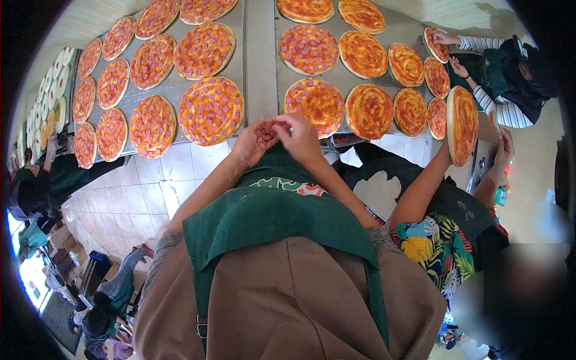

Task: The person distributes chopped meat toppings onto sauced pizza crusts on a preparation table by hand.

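Observation:
My left hand (258, 142) is cupped palm up in front of my green apron (276, 225), with small reddish pieces, probably ham cubes, in the palm. Over it, my right hand (298, 137) has its fingers pinched together at the left palm; what they hold is too small to make out. Both hands are at the table's near edge, between a pizza topped with ham cubes (211, 111) on the left and a partly topped pizza (314, 107) just beyond my right hand.
Rows of pizzas cover the metal table (260, 60); several at the right bear only sauce. At my right a co-worker (432, 198) holds up a sauced base (462, 126). Another person (504, 78) reaches over the far right corner. More people are at the left.

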Action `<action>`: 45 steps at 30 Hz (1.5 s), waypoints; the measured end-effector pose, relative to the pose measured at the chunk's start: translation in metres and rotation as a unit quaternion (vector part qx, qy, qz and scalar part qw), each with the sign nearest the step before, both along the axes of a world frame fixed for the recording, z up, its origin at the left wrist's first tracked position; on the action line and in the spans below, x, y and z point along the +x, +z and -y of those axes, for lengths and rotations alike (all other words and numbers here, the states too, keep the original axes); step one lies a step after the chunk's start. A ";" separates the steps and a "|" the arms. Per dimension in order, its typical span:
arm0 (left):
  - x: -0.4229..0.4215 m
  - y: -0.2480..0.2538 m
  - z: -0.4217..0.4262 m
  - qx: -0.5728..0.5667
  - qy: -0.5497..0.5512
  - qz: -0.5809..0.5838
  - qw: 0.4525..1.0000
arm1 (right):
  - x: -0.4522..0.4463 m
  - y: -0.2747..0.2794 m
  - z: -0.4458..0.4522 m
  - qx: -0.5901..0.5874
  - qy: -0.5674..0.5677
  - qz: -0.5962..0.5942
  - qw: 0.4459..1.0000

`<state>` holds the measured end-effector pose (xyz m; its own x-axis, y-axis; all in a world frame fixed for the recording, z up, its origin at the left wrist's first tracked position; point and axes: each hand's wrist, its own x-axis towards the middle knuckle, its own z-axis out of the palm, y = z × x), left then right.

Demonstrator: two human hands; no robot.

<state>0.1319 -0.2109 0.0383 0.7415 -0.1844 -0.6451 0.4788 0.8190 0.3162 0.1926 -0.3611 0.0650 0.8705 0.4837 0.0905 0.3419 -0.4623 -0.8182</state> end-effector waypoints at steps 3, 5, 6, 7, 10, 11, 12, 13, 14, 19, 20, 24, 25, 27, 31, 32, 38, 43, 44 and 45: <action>-0.001 -0.011 0.000 0.013 0.012 0.012 1.000 | -0.007 0.001 -0.012 -0.014 0.050 0.046 0.998; -0.001 -0.009 0.001 -0.007 0.013 0.020 1.000 | -0.005 -0.002 -0.014 -0.035 0.060 0.060 0.996; -0.001 -0.005 0.002 -0.017 0.013 0.023 1.000 | -0.004 -0.002 -0.014 -0.045 0.062 0.060 0.995; -0.001 -0.001 0.003 -0.014 0.015 0.013 1.000 | -0.002 -0.003 -0.014 -0.056 0.063 0.059 0.995; 0.001 0.003 0.005 -0.013 0.013 -0.001 1.000 | 0.001 -0.003 -0.014 -0.090 0.060 0.061 0.992; 0.000 -0.001 0.005 -0.018 0.010 0.007 1.000 | 0.003 -0.002 -0.012 -0.060 0.048 -0.011 0.997; 0.000 -0.004 0.006 -0.022 0.007 0.015 1.000 | 0.005 -0.001 -0.011 -0.030 0.036 -0.084 0.995; -0.001 -0.007 0.005 -0.017 0.003 0.010 1.000 | 0.006 0.000 -0.009 0.000 0.024 -0.156 0.987; -0.002 -0.010 0.005 -0.013 0.000 0.004 1.000 | 0.008 -0.006 -0.007 0.047 0.022 -0.202 0.978; -0.001 0.004 0.004 0.014 -0.003 0.009 1.000 | 0.018 0.001 0.000 0.235 -0.025 -0.474 0.848; 0.000 0.008 0.003 0.018 0.002 0.009 1.000 | 0.020 0.000 0.005 0.287 -0.019 -0.528 0.799; 0.001 0.005 -0.002 0.005 0.026 0.000 1.000 | 0.028 0.000 0.021 0.386 0.002 -0.617 0.686; 0.000 0.004 -0.003 0.003 0.030 -0.005 1.000 | 0.029 0.002 0.025 0.388 0.007 -0.615 0.687; 0.001 0.005 -0.005 -0.002 0.038 -0.015 0.999 | 0.033 -0.002 0.034 0.398 0.000 -0.599 0.695; 0.000 0.010 -0.006 0.032 0.023 -0.028 0.999 | 0.048 -0.006 0.058 0.423 0.003 -0.564 0.709; -0.001 0.009 -0.007 0.032 0.025 -0.026 0.999 | 0.052 -0.005 0.065 0.421 -0.002 -0.560 0.714; -0.004 0.001 -0.014 0.027 0.032 -0.024 0.999 | 0.072 -0.037 0.104 0.300 -0.110 -0.515 0.795; -0.005 -0.004 -0.020 0.025 0.037 -0.021 0.999 | 0.068 -0.063 0.113 0.162 -0.111 -0.490 0.849; -0.005 -0.004 -0.021 0.025 0.037 -0.024 0.999 | 0.064 -0.065 0.112 0.146 -0.108 -0.490 0.853; -0.005 -0.003 -0.021 0.025 0.037 -0.027 0.999 | 0.061 -0.065 0.110 0.130 -0.106 -0.490 0.855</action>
